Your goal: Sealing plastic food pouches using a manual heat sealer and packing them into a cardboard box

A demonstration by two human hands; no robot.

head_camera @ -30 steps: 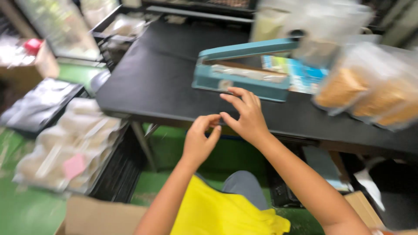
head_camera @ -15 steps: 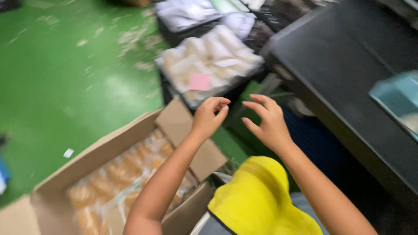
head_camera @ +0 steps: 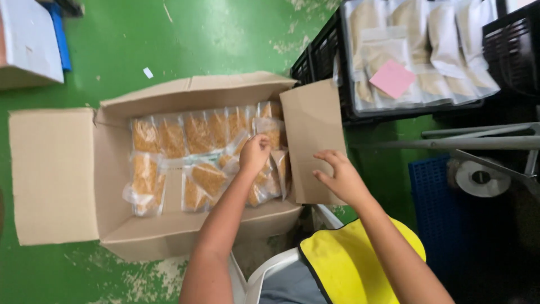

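At centre frame, the left hand (head_camera: 256, 153) curls closed on a clear plastic packet of golden snack (head_camera: 264, 179) inside the open brown cardboard box (head_camera: 56, 174) on the green floor; the packet looks light, crinkly and slippery, best pinched at its sealed edge. The right hand (head_camera: 340, 179), fingers spread, rests on the box's right flap (head_camera: 311, 121); half a second ago both hands hovered empty above the box.

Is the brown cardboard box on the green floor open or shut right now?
Open. The brown cardboard box has its flaps folded outward, showing clear bags of golden snacks inside; the left hand reaches into it.
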